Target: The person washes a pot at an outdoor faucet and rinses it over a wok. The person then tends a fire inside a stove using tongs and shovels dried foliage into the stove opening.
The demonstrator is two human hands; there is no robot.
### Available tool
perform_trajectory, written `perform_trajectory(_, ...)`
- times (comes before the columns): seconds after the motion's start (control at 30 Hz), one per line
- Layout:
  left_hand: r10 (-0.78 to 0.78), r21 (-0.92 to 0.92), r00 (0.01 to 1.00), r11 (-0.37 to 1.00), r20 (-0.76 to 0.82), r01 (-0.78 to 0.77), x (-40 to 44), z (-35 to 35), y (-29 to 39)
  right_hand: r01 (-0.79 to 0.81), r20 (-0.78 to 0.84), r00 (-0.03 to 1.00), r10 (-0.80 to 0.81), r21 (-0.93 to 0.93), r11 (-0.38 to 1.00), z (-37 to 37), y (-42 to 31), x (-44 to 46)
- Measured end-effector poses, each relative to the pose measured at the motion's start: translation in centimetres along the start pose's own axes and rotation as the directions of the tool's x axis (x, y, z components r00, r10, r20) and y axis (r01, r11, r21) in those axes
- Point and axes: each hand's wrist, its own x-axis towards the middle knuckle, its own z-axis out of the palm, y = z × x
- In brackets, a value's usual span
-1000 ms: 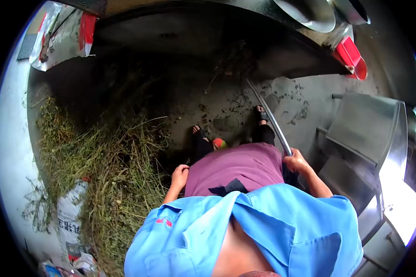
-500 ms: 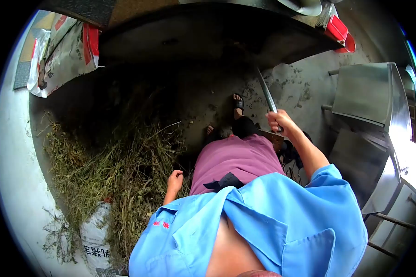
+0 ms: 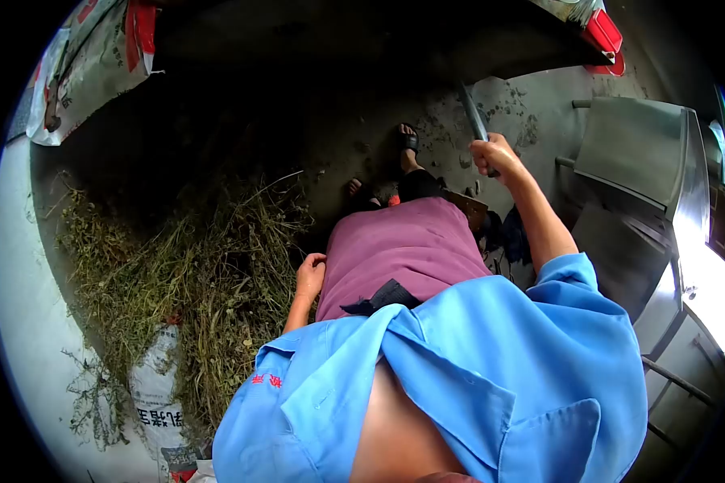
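My right hand (image 3: pixel 496 155) is wrapped round the near end of a grey metal rod (image 3: pixel 473 113), whose far end runs under the dark edge of the stove-like counter (image 3: pixel 503 44). My left hand (image 3: pixel 310 274) hangs beside the purple cloth (image 3: pixel 407 241) over my lap, close to its left edge; its fingers are curled and it is too small to tell whether anything is in them. To its left lies a large heap of dry plant stalks (image 3: pixel 209 298).
A white printed sack (image 3: pixel 157 386) lies against the heap. Another sack (image 3: pixel 101 72) hangs at the upper left. On the right stands a metal cabinet (image 3: pixel 628 153). Red plastic containers (image 3: pixel 603 32) are at the upper right. My sandalled foot (image 3: pixel 408 138) is on the floor.
My right hand has moved up and forward with the rod, which shows less of its length. My left hand has moved away from the purple cloth and back beside it.
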Motion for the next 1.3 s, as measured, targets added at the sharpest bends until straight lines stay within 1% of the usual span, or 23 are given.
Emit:
perform_trajectory(0.03, -0.012, 0.034, 1.0, 0.999, 0.026, 0.011, 0.3, -0.1, -0.9, 0.01, 0.002, 1.0, -0.01, -0.039, 0.999, 0.6, 0.0, -0.3)
perform_trajectory(0.1, -0.017, 0.074, 0.999, 0.997, 0.05, 0.013, 0.6, -0.1, -1.6, 0.021, -0.031, 0.999, -0.022, -0.037, 0.999, 1.9, 0.2, -0.8)
perform_trajectory(0.13, -0.031, 0.076, 0.998, 0.997, 0.048, 0.027, 0.7, -0.1, -2.0, 0.002, -0.005, 1.0, -0.001, 0.048, 0.999, 2.2, 0.1, -1.1)
perform_trajectory(0.23, -0.054, 0.064, 0.998, 0.997, 0.046, 0.051, 0.7, 0.0, -2.7, 0.01, 0.012, 1.0, -0.011, 0.086, 0.996, 2.9, 0.1, -2.5)
perform_trajectory(0.27, -0.064, 0.051, 0.997, 0.997, 0.048, 0.062, 0.6, 0.0, -2.3, -0.019, 0.036, 0.999, 0.015, 0.117, 0.993, 2.9, 0.2, -3.0)
perform_trajectory(0.3, -0.063, 0.048, 0.997, 0.997, 0.044, 0.061, 0.3, 0.0, -2.0, -0.016, 0.039, 0.999, 0.012, 0.115, 0.993, 3.1, 0.3, -3.4)
perform_trajectory(0.37, -0.11, 0.045, 0.994, 0.993, 0.016, 0.109, -0.2, 0.0, -1.2, -0.03, 0.05, 0.999, 0.02, 0.212, 0.977, 3.4, 0.4, -4.3)
perform_trajectory(0.4, -0.108, 0.044, 0.994, 0.993, 0.014, 0.108, -0.2, 0.2, -1.8, -0.044, 0.06, 0.998, 0.03, 0.24, 0.97, 3.5, 0.6, -4.4)
perform_trajectory(0.53, -0.088, 0.02, 0.996, 0.996, 0.016, 0.088, -0.2, 0.7, -3.2, -0.029, 0.042, 0.999, 0.02, 0.224, 0.974, 3.7, 1.0, -3.6)
perform_trajectory(0.7, -0.115, 0.023, 0.993, 0.993, 0.005, 0.115, -1.1, 0.5, -2.7, -0.024, 0.071, 0.997, -0.005, 0.408, 0.913, 3.6, 0.4, 0.0)
perform_trajectory(0.8, -0.101, 0.017, 0.995, 0.995, -0.002, 0.101, -0.9, 0.3, -3.7, 0.0, 0.073, 0.997, -0.034, 0.418, 0.908, 3.6, -0.9, 2.1)
perform_trajectory(0.83, -0.114, 0.022, 0.993, 0.993, -0.01, 0.114, -1.0, 0.1, -3.7, -0.042, 0.091, 0.996, 0.0, 0.452, 0.891, 3.4, -1.9, 2.5)
perform_trajectory(0.9, -0.098, 0.045, 0.995, 0.994, -0.017, 0.098, -1.3, 0.0, -3.3, 0.034, 0.098, 0.99, -0.1, 0.524, 0.851, 3.2, -2.6, 4.5)
perform_trajectory(0.97, -0.137, 0.017, 0.99, 0.99, -0.042, 0.138, -1.9, -0.2, -2.6, 0.059, 0.135, 0.976, -0.168, 0.579, 0.813, 3.6, -2.4, 5.7)
perform_trajectory(1.0, -0.131, 0.033, 0.991, 0.991, -0.043, 0.132, -2.2, -0.3, -2.2, 0.086, 0.147, 0.968, -0.205, 0.572, 0.816, 4.2, -1.7, 5.1)
perform_trajectory(1.07, -0.122, 0.033, 0.991, 0.992, -0.058, 0.124, -2.4, -0.1, -1.6, 0.041, 0.134, 0.983, -0.126, 0.505, 0.862, 4.3, 0.2, 2.6)
perform_trajectory(1.17, -0.149, -0.014, 0.988, 0.989, -0.037, 0.148, -2.1, 0.8, -2.8, 0.072, 0.08, 0.992, -0.095, 0.247, 0.966, 3.1, 3.7, -3.8)
perform_trajectory(1.2, -0.146, 0.033, 0.988, 0.988, -0.053, 0.148, -2.3, 1.1, -2.2, 0.002, 0.096, 0.995, -0.025, 0.235, 0.972, 2.7, 4.4, -6.2)
perform_trajectory(1.23, -0.15, 0.018, 0.987, 0.988, -0.057, 0.151, -1.9, 1.4, -2.9, -0.035, 0.086, 0.996, 0.017, 0.204, 0.978, 2.8, 4.8, -8.5)
perform_trajectory(1.3, -0.134, 0.012, 0.991, 0.991, -0.025, 0.134, -1.4, 2.4, -5.0, -0.08, 0.052, 0.996, 0.078, 0.04, 0.996, 1.4, 7.1, -11.4)
